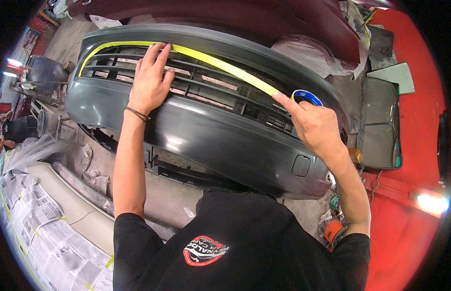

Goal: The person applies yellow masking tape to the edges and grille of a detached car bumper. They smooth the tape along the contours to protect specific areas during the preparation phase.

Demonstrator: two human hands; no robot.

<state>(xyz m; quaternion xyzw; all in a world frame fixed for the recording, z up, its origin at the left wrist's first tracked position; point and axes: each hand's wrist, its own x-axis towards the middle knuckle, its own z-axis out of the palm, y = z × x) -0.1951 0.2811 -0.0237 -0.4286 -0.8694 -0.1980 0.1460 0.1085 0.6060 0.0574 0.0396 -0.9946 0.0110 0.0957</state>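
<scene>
A dark grey car bumper (220,128) lies in front of me, its slatted black grille (198,88) across the upper part. Bright yellow masking tape (215,62) runs along the grille's upper edge, curving down at the left end. My left hand (153,80) rests over the grille with fingers stretched out, fingertips touching the tape near its top. In my right hand (316,123) is the tape roll (307,96), which has a blue inner core. That hand's extended index finger or thumb meets the strip at the grille's right side. Part of the roll is hidden behind the hand.
A dark maroon car panel (225,24) lies beyond the bumper. At the lower left is a beige panel (84,206) beside newspaper-covered masking (50,242). Grey sheets (380,123) lie at the right by a red surface (422,87). An orange item (333,232) sits near my right elbow.
</scene>
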